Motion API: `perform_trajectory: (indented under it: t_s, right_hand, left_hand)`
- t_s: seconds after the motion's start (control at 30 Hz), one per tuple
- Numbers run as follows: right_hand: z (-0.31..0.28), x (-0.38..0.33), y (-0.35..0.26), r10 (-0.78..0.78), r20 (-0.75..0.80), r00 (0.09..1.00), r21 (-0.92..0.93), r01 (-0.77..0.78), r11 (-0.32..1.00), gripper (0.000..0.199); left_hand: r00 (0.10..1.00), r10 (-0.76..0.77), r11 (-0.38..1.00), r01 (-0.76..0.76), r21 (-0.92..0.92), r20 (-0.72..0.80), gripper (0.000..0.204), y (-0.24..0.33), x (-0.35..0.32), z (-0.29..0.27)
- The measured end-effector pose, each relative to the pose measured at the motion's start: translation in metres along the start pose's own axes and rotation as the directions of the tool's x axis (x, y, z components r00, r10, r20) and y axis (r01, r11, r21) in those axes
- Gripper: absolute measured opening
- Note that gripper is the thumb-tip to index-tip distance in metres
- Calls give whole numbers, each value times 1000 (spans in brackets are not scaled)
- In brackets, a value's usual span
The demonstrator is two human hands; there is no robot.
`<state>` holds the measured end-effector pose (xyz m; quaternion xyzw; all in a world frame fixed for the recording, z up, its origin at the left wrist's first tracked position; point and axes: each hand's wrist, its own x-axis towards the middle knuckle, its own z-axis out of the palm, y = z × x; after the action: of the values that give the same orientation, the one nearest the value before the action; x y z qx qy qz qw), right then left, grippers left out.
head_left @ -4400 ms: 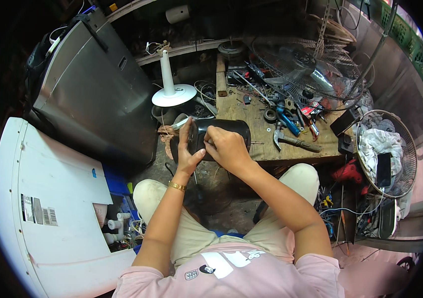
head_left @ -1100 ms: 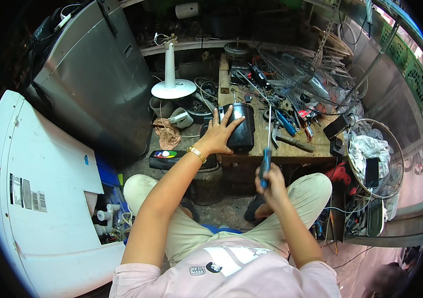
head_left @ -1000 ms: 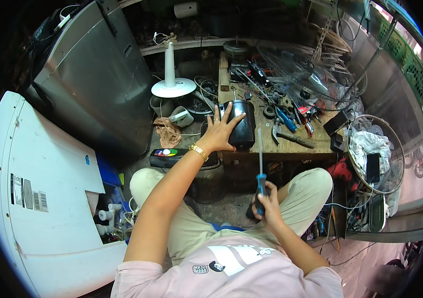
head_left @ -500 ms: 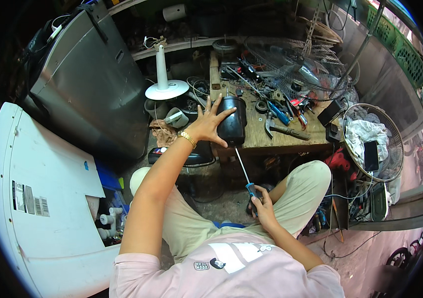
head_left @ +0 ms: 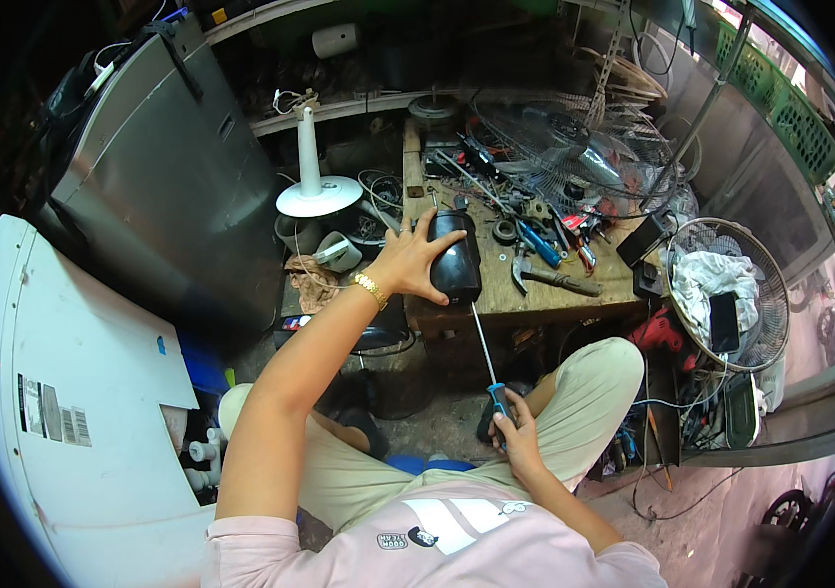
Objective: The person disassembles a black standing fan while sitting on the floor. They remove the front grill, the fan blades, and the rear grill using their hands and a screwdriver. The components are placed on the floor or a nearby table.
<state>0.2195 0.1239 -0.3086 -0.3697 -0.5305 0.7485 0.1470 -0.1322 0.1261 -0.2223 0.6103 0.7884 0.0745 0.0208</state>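
A glossy black rounded housing (head_left: 457, 261), which looks like a fan motor cover, rests at the left front of the wooden workbench (head_left: 510, 290). My left hand (head_left: 405, 265) grips it from the left, fingers over its top and thumb near its front end. In my right hand (head_left: 519, 433), between my knees, is a screwdriver (head_left: 485, 348) with a blue and black handle. Its long shaft points up and away, and the tip meets the housing's near lower end; the exact contact point is too small to make out.
Right of the housing lie a hammer (head_left: 556, 278), blue-handled tool (head_left: 540, 245) and loose parts. Fan grilles (head_left: 574, 147) stand behind. A round wire grille (head_left: 780, 294) holds a white cloth (head_left: 716, 279) and phone (head_left: 724, 323). A white fan stand (head_left: 318, 198) is at left.
My view has shifted slightly, so the scene sits a little lower and further left. My left hand's fingers have bent more over the housing. The screwdriver stays at its near end.
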Motion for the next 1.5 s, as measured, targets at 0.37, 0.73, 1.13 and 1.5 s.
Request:
perform_trajectory:
  t_s: [0.37,0.73,1.13,1.5]
  right_hand:
    - [87,126,84,-20,360,933,179,-48,983,28]
    - [162,118,38,7,431,902,670,-326,667,22]
    - [52,64,-13,18,259,966,485,-146,862,21]
    - [-40,47,-76,-263,96,960,-348,280,895,47]
  left_hand:
    - [999,41,990,-36,-136,33,121,-31,8,-6]
    - [985,-80,965,115,-234,152,122,-36,27,-19]
    - [822,-543,677,549,-490,171,119,-8,35,-5]
    - [759,-651,600,497,-627,-21,108,-6,11,29]
